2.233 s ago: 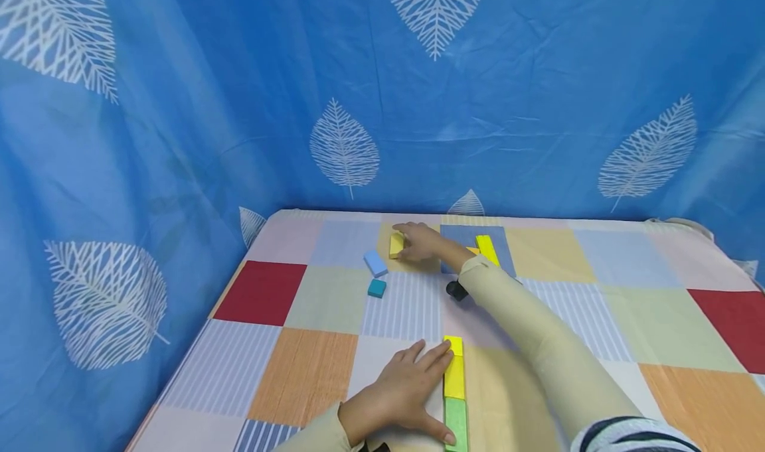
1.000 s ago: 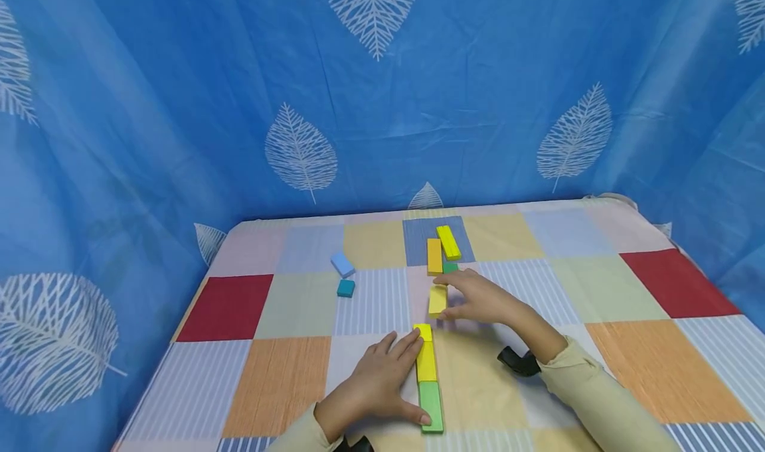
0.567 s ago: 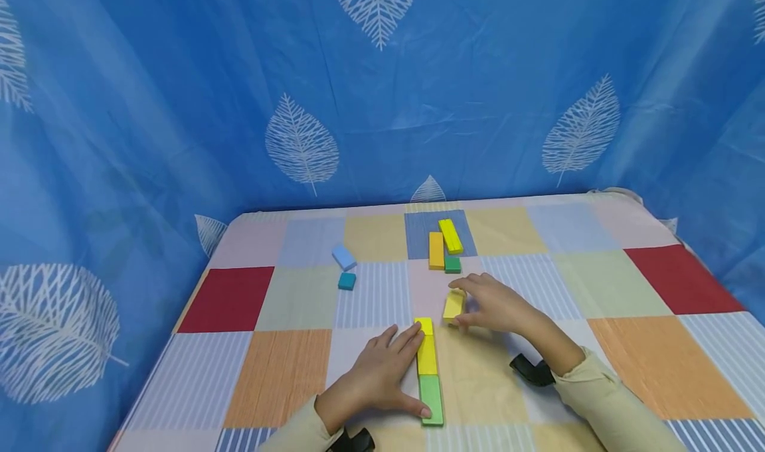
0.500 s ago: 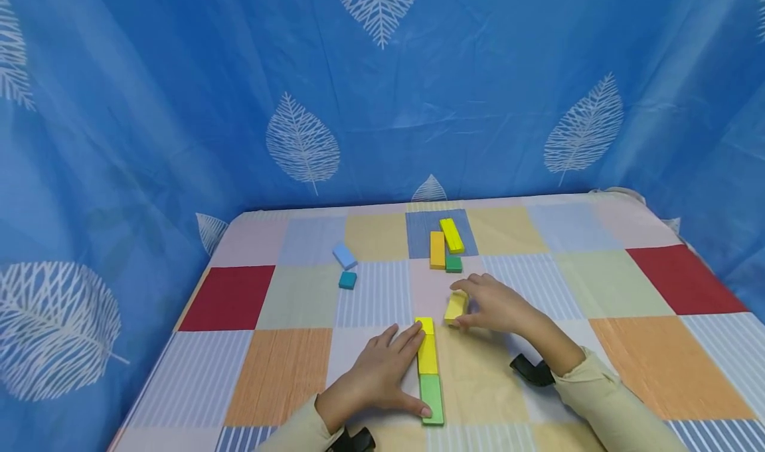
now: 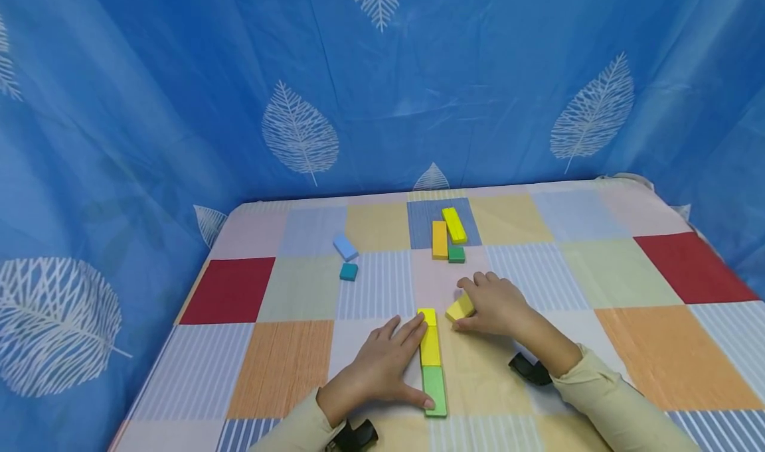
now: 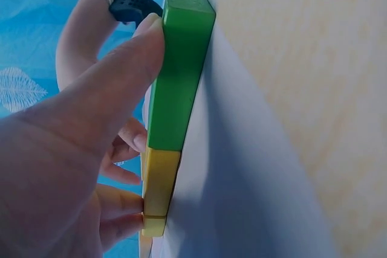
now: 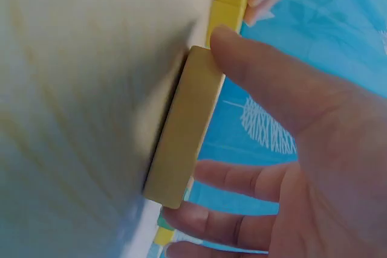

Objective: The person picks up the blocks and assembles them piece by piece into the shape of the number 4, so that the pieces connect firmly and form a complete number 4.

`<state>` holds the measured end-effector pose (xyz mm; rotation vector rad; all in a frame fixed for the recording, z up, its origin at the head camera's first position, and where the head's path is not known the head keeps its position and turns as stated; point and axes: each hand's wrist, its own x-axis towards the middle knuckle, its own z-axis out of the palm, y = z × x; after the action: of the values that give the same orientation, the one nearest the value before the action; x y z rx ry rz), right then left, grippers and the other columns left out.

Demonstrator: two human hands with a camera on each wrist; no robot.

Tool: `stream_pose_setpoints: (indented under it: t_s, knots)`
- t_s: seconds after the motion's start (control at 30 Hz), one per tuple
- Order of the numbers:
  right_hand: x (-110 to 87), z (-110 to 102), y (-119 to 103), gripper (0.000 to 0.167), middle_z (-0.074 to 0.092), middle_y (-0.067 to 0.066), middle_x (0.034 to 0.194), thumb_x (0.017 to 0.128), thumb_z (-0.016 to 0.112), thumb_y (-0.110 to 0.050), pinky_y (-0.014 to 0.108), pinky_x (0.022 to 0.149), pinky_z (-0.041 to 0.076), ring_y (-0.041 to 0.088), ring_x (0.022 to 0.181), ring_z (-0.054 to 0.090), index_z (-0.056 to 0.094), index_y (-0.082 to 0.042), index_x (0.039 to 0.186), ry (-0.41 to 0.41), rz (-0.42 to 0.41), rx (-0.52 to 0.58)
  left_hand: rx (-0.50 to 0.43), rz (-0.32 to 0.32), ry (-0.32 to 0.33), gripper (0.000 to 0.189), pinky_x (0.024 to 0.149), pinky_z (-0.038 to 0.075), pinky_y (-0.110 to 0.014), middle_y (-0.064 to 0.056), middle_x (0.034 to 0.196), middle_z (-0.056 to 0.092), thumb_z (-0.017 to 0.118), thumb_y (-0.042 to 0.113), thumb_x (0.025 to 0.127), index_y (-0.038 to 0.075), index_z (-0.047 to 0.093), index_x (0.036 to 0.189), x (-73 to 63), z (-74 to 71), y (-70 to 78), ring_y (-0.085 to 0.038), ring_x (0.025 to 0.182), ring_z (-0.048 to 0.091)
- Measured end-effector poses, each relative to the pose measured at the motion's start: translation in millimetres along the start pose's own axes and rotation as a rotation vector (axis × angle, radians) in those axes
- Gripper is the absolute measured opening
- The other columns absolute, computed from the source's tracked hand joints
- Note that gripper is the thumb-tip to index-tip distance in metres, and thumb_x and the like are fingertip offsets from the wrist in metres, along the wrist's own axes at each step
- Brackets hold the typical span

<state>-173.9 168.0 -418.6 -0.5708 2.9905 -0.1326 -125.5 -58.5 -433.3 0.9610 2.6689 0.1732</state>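
A straight row of blocks lies in front of me in the head view: a light green block [image 5: 434,392] nearest, a yellow block [image 5: 429,347] beyond it, and a smaller yellow block [image 5: 427,316] at the far end. My left hand [image 5: 379,367] rests along the row's left side, thumb on the green block and fingertips on the yellow ones, fingers fairly straight. Just right of the row's far end, my right hand [image 5: 499,309] pinches a pale yellow block [image 5: 459,306] between thumb and fingers. In the right wrist view this block [image 7: 184,128] lies slanted, close over the cloth.
Farther back, an orange block [image 5: 439,241], a bright yellow block [image 5: 454,225] and a dark green block [image 5: 457,255] sit grouped. A blue block [image 5: 345,247] and a teal block [image 5: 349,271] lie to their left. A blue curtain [image 5: 478,107] hangs behind the patchwork-covered table [image 5: 287,372].
My right hand has brought the pale yellow block from the back of the table to beside the row, where it has turned to a slant. My left hand keeps its place on the row.
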Motion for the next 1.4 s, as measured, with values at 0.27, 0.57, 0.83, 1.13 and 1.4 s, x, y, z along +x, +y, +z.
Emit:
stream_pose_setpoints:
  t_s: [0.27,0.57,0.83,1.13,1.4]
  knots:
    - [-1.5,-5.3,3.4,0.084,0.058,0.015,0.109,0.064,0.071,-0.059,0.051,0.078,0.043,0.032,0.095,0.053,0.05,-0.006,0.125,-0.005,0.01,0.004,0.007,0.01,0.008,0.11,0.102,0.032,-0.049,0.003,0.153,0.015,0.06,0.075,0.062,0.016,0.022,0.146,1.4,-2.3,0.1,-0.034,0.135,0.025]
    - [1.7,-5.9,20.8,0.075,0.057,0.011,0.117,0.07,0.076,-0.035,0.045,0.085,0.043,0.027,0.101,0.052,0.045,-0.009,0.133,-0.046,-0.176,0.222,0.005,0.007,0.002,0.109,0.102,0.031,-0.05,0.003,0.154,0.013,0.062,0.073,0.062,0.015,0.021,0.146,1.1,-3.4,-3.2,-0.034,0.136,0.024]
    - [3.8,-3.3,31.0,0.063,0.058,0.004,0.11,0.075,0.074,-0.016,0.035,0.081,0.044,0.016,0.091,0.049,0.047,-0.009,0.131,-0.146,-0.197,0.273,-0.008,0.009,-0.006,0.109,0.102,0.031,-0.049,0.002,0.153,0.015,0.063,0.072,0.062,0.015,0.022,0.146,2.0,-3.9,-0.4,-0.034,0.136,0.025]
    - [6.8,-2.6,29.5,0.037,0.055,-0.003,0.09,0.075,0.074,-0.017,0.027,0.07,0.041,0.012,0.079,0.043,0.061,-0.012,0.109,-0.111,-0.212,0.276,-0.02,-0.003,-0.01,0.11,0.104,0.029,-0.049,0.003,0.154,0.014,0.063,0.072,0.062,0.015,0.021,0.146,3.6,-5.8,-1.7,-0.034,0.136,0.023]
    - [4.3,0.5,24.5,0.033,0.053,-0.004,0.087,0.076,0.073,-0.02,0.026,0.067,0.04,0.01,0.077,0.042,0.061,-0.013,0.105,-0.086,-0.254,0.273,-0.033,-0.019,-0.037,0.112,0.105,0.028,-0.05,0.004,0.154,0.012,0.062,0.074,0.061,0.017,0.019,0.147,3.2,-2.9,-0.4,-0.033,0.137,0.022]
